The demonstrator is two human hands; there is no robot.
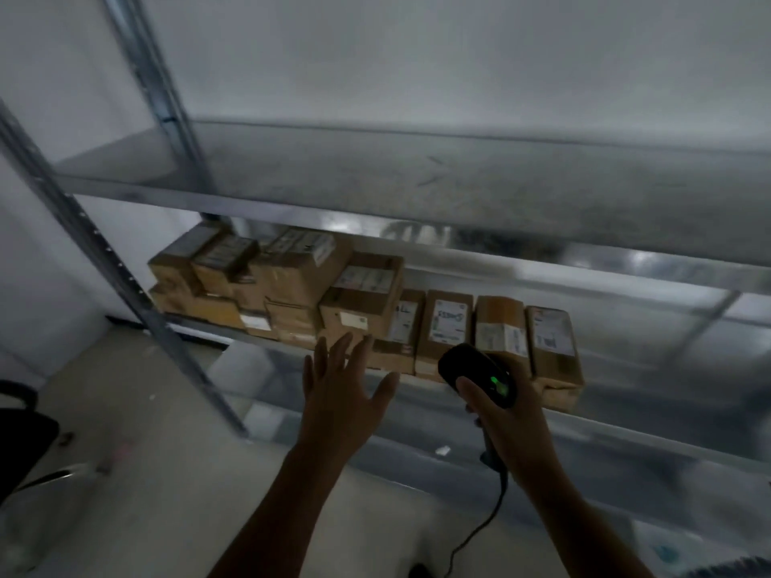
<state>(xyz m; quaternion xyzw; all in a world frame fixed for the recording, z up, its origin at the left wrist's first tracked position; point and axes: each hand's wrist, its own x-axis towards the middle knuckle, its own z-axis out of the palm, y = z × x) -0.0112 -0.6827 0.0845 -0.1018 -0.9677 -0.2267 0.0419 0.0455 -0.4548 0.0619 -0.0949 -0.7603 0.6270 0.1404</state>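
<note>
My right hand (507, 423) grips a black corded barcode scanner (475, 371) with a green light lit on top, its head aimed toward the cardboard boxes on the middle shelf. My left hand (342, 390) is raised with fingers spread straight, holding nothing, just in front of the shelf edge. Several labelled cardboard boxes (446, 327) stand in a row on the metal shelf (626, 427), with a taller stack of boxes (292, 281) at the left end. The picture is blurred.
A bare upper metal shelf (417, 185) hangs over the boxes. Slotted metal uprights (125, 285) stand at the left. A black office chair (25, 444) sits at the lower left on the pale floor. The scanner cable (479, 531) hangs down between my arms.
</note>
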